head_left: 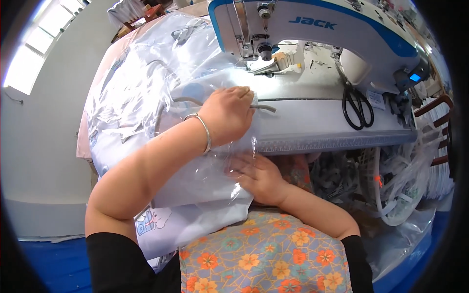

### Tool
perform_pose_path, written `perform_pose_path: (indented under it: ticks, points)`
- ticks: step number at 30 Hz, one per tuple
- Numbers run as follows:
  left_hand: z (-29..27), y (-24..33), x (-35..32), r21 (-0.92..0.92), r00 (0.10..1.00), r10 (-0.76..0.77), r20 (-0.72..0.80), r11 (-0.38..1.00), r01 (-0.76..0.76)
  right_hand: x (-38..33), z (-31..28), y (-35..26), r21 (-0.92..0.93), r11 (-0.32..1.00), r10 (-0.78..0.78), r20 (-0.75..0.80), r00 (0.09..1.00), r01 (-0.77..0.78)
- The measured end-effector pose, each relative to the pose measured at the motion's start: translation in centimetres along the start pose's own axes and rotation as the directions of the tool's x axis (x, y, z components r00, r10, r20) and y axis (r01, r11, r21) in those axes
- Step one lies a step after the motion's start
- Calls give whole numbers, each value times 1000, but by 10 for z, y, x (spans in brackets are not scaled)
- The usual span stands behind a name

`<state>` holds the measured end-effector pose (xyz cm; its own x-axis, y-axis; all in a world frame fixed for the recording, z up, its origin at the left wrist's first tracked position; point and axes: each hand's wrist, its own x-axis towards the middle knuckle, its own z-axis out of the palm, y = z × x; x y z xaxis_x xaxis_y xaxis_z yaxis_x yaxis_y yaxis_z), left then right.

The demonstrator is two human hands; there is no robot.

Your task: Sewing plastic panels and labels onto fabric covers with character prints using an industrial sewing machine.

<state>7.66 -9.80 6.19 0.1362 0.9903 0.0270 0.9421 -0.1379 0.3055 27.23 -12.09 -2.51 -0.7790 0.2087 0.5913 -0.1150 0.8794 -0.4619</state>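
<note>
My left hand (227, 113), with a silver bangle on its wrist, lies palm down on clear plastic sheeting (161, 83) and pale blue printed fabric (161, 219) on the sewing machine table (317, 124); its fingers pinch a grey strip (264, 108) just in front of the needle area (264, 51). My right hand (259, 178) is lower, below the table's front edge, gripping the plastic and fabric from underneath. The white and blue sewing machine (342, 29) stands at the back.
Black scissors (357, 105) lie on the table at the right, beside the machine's base. A measuring strip runs along the table's front edge (332, 143). Below the table at the right hang clear bags and white strips (400, 190). A white wall (39, 132) stands left.
</note>
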Motion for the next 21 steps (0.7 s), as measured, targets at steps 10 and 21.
perform_pose_path:
  ticks: [10, 21]
  points:
    - [17, -9, -6, 103, 981, 150, -124, 985, -137, 13, -10, -10, 193, 979, 69, -7, 998, -67]
    - [18, -30, 28, 68, 947, 189, -260, 982, -177, 37, -23, 26, 249, 959, 130, 31, 991, -134]
